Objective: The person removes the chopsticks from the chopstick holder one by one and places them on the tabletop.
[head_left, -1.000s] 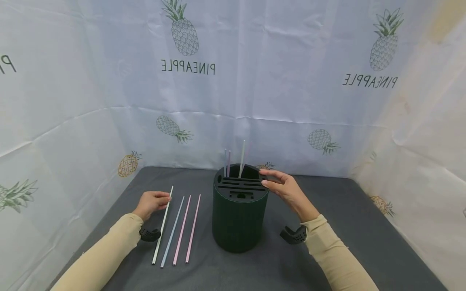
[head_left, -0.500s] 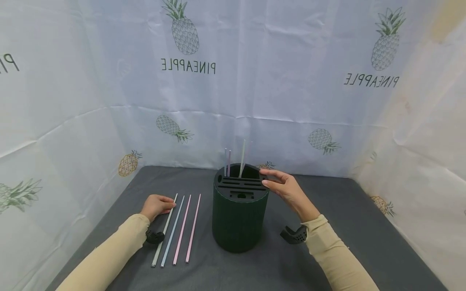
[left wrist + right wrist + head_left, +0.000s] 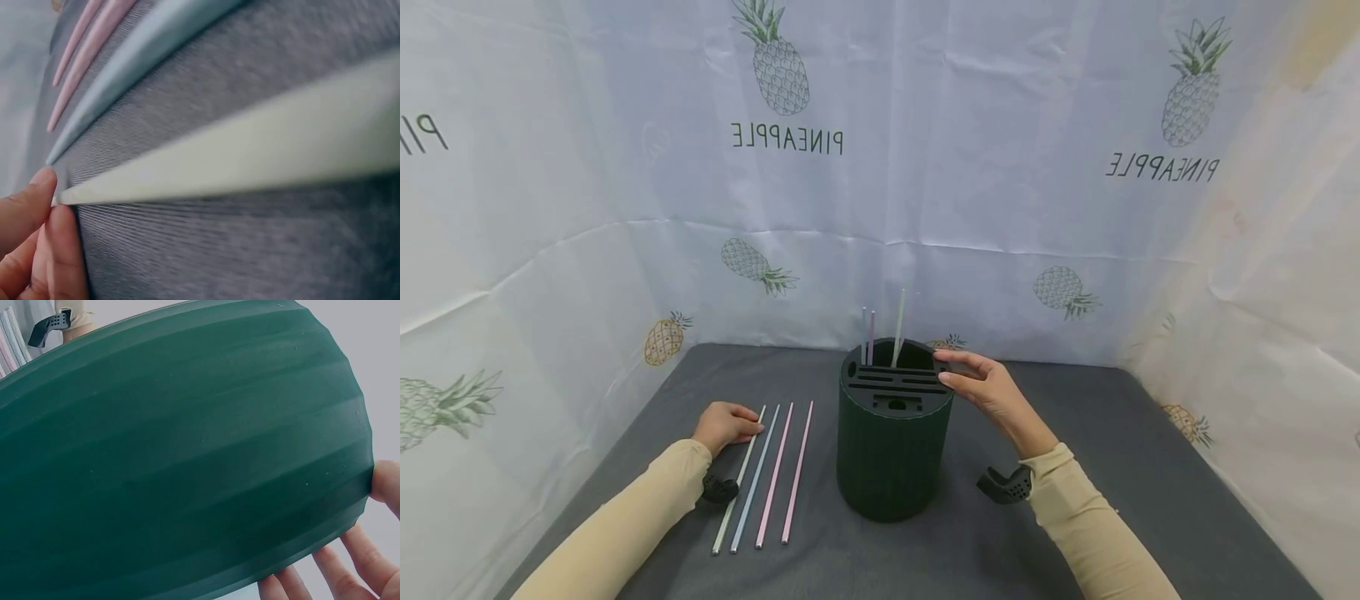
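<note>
Four-sided-looking detail aside, a pale green chopstick [image 3: 727,508] lies on the dark cloth at the far left of a row. My left hand [image 3: 726,425] pinches its thin far end between thumb and fingertips, close up in the left wrist view. Beside it lie a blue chopstick [image 3: 747,504] and two pink ones. A dark green, ribbed utensil holder [image 3: 889,467] stands upright at the middle. My right hand [image 3: 992,392] holds its upper right side, thumb at the rim and fingers against the outer wall [image 3: 187,456].
Inside the holder's rear compartment stand several chopsticks, among them a pale green one [image 3: 899,325]. Narrow slots run across its top [image 3: 898,379]. White pineapple-print cloth [image 3: 985,150] hangs behind the table [image 3: 1060,483] and along both sides.
My left hand has moved slightly right and towards me, bringing the pale green chopstick nearer the blue one and down into line with the row. The right hand keeps its place.
</note>
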The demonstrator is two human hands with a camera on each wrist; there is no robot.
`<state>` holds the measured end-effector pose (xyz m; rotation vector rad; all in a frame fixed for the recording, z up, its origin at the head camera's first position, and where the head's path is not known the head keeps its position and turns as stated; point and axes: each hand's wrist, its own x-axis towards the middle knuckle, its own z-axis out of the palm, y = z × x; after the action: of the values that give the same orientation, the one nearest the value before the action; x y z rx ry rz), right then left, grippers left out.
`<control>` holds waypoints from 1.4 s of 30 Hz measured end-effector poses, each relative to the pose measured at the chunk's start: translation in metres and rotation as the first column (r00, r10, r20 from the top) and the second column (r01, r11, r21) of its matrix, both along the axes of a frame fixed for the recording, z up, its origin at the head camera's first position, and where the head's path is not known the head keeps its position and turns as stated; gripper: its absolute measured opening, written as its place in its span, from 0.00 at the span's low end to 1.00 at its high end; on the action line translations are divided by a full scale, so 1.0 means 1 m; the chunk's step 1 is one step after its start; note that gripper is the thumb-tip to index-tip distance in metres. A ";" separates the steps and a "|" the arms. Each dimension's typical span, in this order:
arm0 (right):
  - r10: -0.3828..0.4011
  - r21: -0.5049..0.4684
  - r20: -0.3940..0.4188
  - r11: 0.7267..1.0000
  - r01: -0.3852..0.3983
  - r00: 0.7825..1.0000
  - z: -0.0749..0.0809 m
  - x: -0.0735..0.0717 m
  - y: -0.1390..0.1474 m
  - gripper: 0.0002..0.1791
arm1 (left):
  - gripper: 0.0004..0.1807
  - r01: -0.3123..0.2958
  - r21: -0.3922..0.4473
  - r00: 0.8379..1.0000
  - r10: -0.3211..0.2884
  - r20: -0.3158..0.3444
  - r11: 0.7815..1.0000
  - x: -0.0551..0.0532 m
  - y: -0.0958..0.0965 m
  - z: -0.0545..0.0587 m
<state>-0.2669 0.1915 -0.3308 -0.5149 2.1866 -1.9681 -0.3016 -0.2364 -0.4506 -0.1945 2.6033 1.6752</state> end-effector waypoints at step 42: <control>-0.004 -0.019 -0.004 1.000 0.004 1.000 -0.001 -0.002 0.001 0.30 | 0.08 0.460 0.196 0.862 -0.382 -0.333 0.866 0.019 0.136 0.176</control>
<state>-0.2694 0.1921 -0.3320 -0.5180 2.1749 -1.9926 -0.2823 -0.1008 -0.2749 0.6330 2.3022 1.9599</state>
